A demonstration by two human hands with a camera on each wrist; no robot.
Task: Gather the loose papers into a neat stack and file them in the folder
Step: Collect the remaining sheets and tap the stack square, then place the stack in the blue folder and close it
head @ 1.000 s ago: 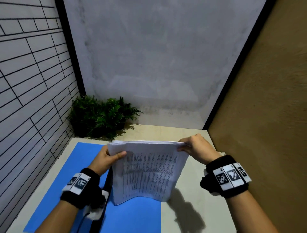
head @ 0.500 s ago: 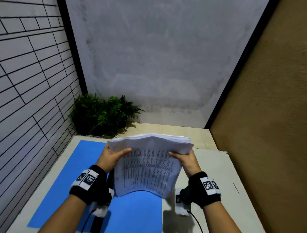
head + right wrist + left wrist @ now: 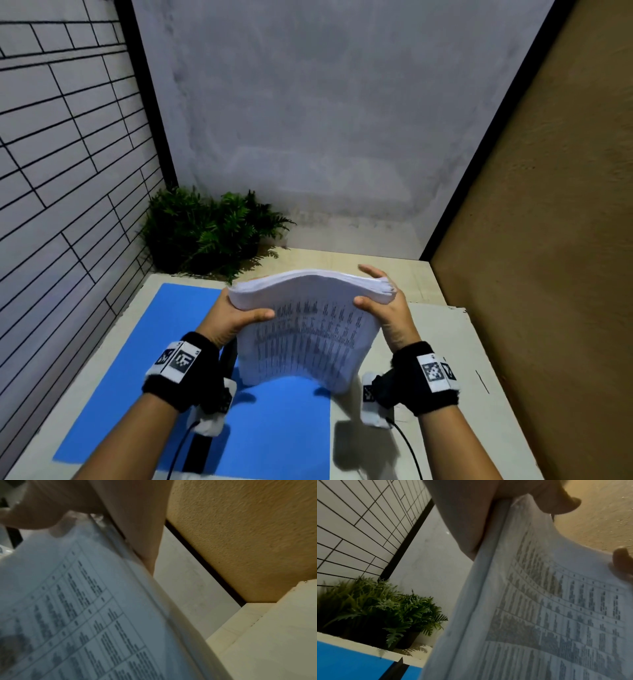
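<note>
Papers are standing upright in centre frame, bowing over the blue folder. Your left hand and right hand are clamping the top corners; be loosening slightly while tapping the bottom edge square.

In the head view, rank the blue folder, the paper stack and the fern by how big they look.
Largest to smallest as they appear:
1. blue folder, lying open on the table
2. paper stack, gripped by left hand and right hand
3. fern

The stack is nearer the camera than the fern, so their order is unsure.
</note>
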